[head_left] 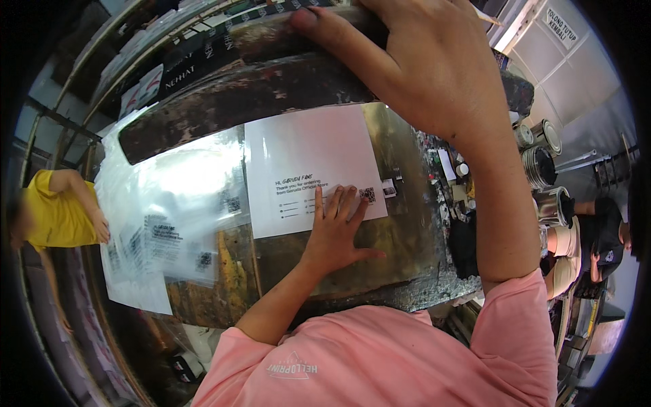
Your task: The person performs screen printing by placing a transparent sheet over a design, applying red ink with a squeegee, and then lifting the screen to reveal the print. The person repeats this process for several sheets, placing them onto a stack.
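White printed sheet lies flat on brownish board, just toward 12 o'clock from centre. Our left hand rests palm-down at sheet's 5 o'clock part, fingers spread, grasping nothing. Our right hand reaches up at 1 o'clock, thumb at dark stained frame; other fingers cut off, so we cannot tell whether they grip. We see glossy sheets toward 9 o'clock, cans near 3 o'clock.

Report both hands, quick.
Left hand: open, fingers spread over the white printed sheet.
Right hand: thumb at the dark stained bar; fingertips out of view, so open or closed cannot be told.
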A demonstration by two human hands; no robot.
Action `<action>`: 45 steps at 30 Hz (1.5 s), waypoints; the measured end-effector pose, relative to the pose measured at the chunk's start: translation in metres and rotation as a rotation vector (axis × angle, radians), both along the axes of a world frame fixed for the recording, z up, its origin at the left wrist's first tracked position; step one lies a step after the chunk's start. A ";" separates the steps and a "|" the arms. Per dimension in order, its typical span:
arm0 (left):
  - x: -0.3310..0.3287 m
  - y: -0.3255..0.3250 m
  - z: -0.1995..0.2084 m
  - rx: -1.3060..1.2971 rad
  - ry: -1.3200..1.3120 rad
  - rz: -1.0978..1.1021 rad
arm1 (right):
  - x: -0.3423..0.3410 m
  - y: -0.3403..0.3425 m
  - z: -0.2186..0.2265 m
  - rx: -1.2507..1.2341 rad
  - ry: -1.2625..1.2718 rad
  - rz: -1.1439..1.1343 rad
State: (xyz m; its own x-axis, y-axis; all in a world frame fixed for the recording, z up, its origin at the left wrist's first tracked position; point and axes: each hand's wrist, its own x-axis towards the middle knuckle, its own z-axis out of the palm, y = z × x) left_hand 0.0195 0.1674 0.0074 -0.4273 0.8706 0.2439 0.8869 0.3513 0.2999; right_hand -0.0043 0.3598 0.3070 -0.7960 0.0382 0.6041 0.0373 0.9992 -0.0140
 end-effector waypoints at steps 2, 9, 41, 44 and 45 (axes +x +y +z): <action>0.002 0.000 0.001 0.006 -0.024 0.002 | 0.003 -0.001 0.001 0.034 0.010 0.007; -0.045 -0.057 0.098 0.541 -0.705 0.647 | 0.019 -0.008 0.000 -0.008 -0.001 0.049; -0.019 -0.162 -0.001 0.157 -0.197 0.737 | 0.065 -0.045 -0.241 0.003 -0.487 0.081; -0.019 -0.162 0.000 0.162 -0.217 0.719 | 0.023 -0.021 -0.246 0.016 -0.417 0.104; -0.018 -0.162 0.000 0.168 -0.231 0.723 | 0.003 -0.011 -0.249 0.025 -0.422 0.084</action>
State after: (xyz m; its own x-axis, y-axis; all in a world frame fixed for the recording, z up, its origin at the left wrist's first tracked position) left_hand 0.0013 0.0051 0.0075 -0.9312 0.3152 0.1832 0.3628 0.7523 0.5498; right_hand -0.0013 0.3488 0.0581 -0.9731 -0.0484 0.2253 -0.0475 0.9988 0.0096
